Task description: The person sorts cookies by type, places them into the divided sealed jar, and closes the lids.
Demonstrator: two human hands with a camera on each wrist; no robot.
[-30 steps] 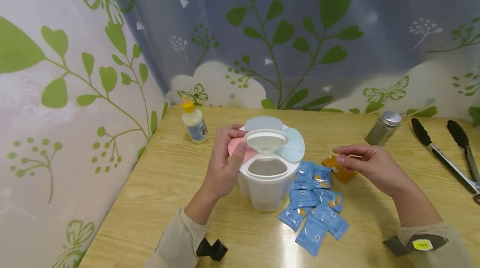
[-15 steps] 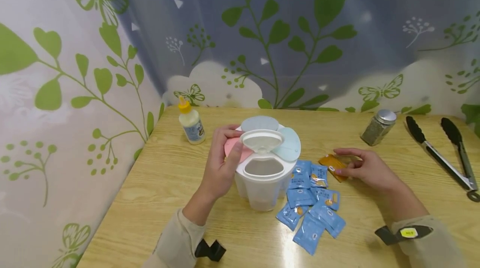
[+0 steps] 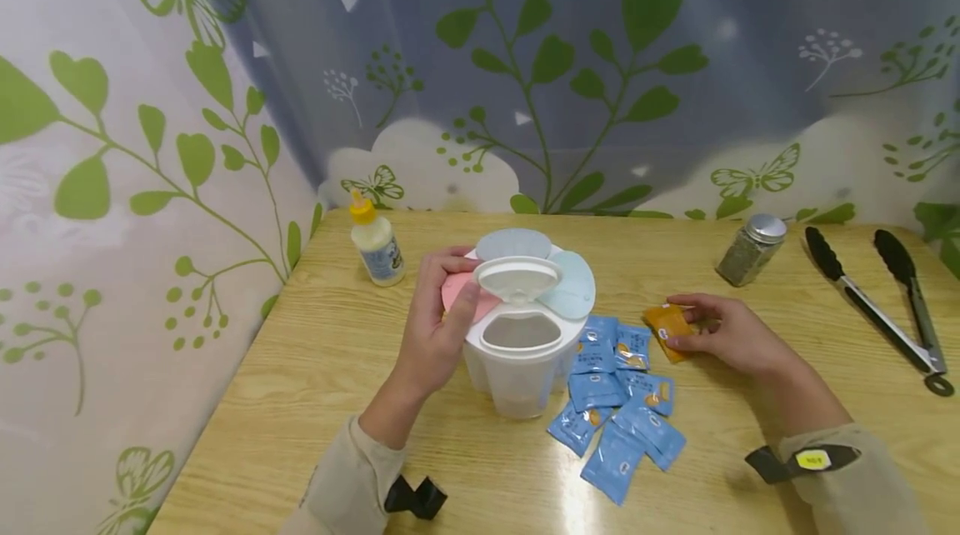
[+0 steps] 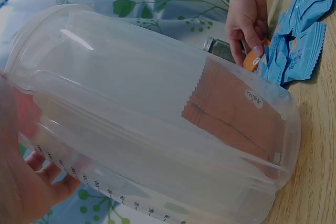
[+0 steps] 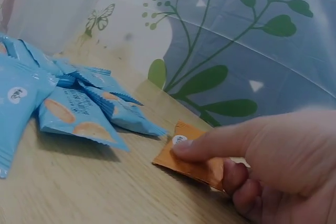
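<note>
My left hand grips the left side of a white, see-through storage container with several compartments, its thumb by the pink lid. The front compartment's white lid stands raised; the grey and light-blue lids are down. Inside the container, in the left wrist view, lies an orange-brown packet. To the right, my right hand pinches an orange snack packet, thumb on top and fingers curled at its near end. The packet is low at the tabletop. Several blue snack packets lie between container and right hand.
A yellow-capped bottle stands at the back left of the wooden table. At the back right are a metal-lidded glass jar and black-tipped tongs. A patterned curtain hangs behind the table.
My right hand has come down onto the orange packet and taken hold of it, turning it slightly. The left hand has stayed on the container. The head view has shifted a little.
</note>
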